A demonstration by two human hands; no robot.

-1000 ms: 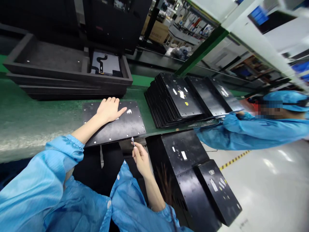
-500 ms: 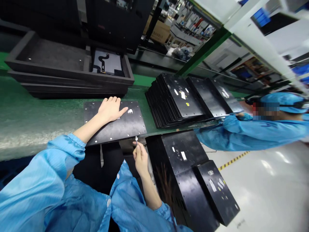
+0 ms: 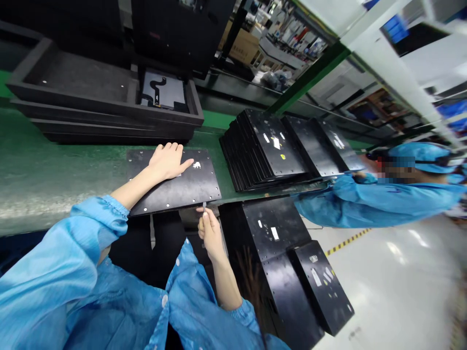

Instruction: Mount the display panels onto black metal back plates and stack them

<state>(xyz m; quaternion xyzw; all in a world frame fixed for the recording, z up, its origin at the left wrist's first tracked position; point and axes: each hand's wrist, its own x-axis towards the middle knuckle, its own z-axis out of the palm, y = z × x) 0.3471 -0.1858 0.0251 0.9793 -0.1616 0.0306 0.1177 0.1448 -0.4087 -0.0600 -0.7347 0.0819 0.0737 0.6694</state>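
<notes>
A black flat panel (image 3: 182, 187) with small silver screws along its edges lies on the green conveyor belt (image 3: 47, 180). My left hand (image 3: 167, 161) rests flat on its far part, fingers stretched out, next to a small white sticker (image 3: 196, 165). My right hand (image 3: 208, 229) is pinched on a small silvery tool (image 3: 204, 205) at the panel's near edge.
Stacked dark trays (image 3: 102, 109) stand behind the panel, one holding a grey part with a flex cable. A leaning stack of black panels (image 3: 262, 146) sits to the right, more lie lower right (image 3: 288, 262). A co-worker in a blue gown (image 3: 379, 199) leans in at right.
My right hand has shifted slightly along the panel's near edge with the tool. The left hand has stayed flat on the panel. The view has drifted a little.
</notes>
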